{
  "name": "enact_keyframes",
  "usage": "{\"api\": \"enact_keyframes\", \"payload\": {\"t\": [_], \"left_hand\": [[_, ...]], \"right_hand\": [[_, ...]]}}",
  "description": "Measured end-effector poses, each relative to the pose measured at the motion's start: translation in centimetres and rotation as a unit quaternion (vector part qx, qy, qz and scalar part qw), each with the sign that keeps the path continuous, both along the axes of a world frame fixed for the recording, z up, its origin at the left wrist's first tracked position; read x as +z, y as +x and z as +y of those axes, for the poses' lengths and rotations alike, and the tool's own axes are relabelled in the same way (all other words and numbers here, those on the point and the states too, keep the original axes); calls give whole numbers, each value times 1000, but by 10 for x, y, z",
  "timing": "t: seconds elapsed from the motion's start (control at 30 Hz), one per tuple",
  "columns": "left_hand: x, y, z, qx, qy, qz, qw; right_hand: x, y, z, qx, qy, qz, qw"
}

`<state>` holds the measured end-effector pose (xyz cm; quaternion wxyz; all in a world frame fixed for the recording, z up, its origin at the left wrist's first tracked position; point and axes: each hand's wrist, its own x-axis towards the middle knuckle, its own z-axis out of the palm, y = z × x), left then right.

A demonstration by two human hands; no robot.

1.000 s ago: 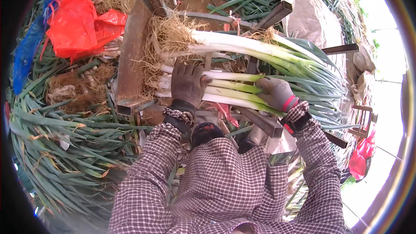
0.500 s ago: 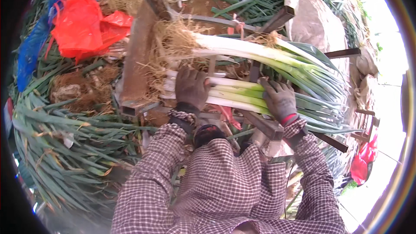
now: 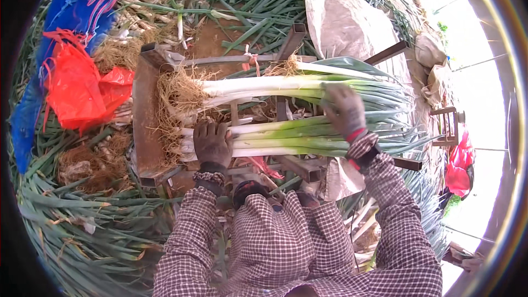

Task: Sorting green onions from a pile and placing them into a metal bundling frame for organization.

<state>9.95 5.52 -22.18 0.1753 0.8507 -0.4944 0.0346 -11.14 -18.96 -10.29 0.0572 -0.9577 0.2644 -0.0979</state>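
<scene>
Long green onions with white stems lie across a rusty metal frame (image 3: 147,115), roots to the left and green leaves to the right. They form a far bunch (image 3: 258,85) and a near bunch (image 3: 275,143), with a gap between them. My left hand (image 3: 213,144), in a dark glove, curls over the near bunch's white stems close to the roots. Above the green part, between the two bunches, is my gloved right hand (image 3: 345,109). Motion smears its fingers, and I cannot make out whether it touches the leaves.
Loose green onions (image 3: 82,225) are heaped at the left, and more (image 3: 247,16) lie beyond the frame. A red plastic bag (image 3: 77,85) and blue netting (image 3: 30,115) are at the far left. A pale sheet (image 3: 352,22) lies behind; metal bars (image 3: 388,52) stick out rightward.
The whole view has shifted, so the frame sits lower and further left. My right hand has lifted off the near bunch and moved away toward the far one. My left hand stays on the near stems.
</scene>
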Motion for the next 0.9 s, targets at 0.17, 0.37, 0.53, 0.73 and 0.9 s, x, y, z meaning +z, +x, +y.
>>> {"api": "enact_keyframes", "payload": {"t": [0.17,0.37,0.53,0.73,0.9], "left_hand": [[11,-3,-3,-3,21,20,1000],[7,3,9,9,22,113,993],[3,-4,4,54,23,111,992],[4,-1,3,23,3,73,997],[6,-1,7,11,-58,48,997]], "right_hand": [[-13,-5,-52,14,-75,86,993],[26,0,-8,95,61,-73,991],[-16,30,19,141,117,80,980],[-42,40,6,88,195,116,970],[-46,39,13,117,190,117,968]]}}
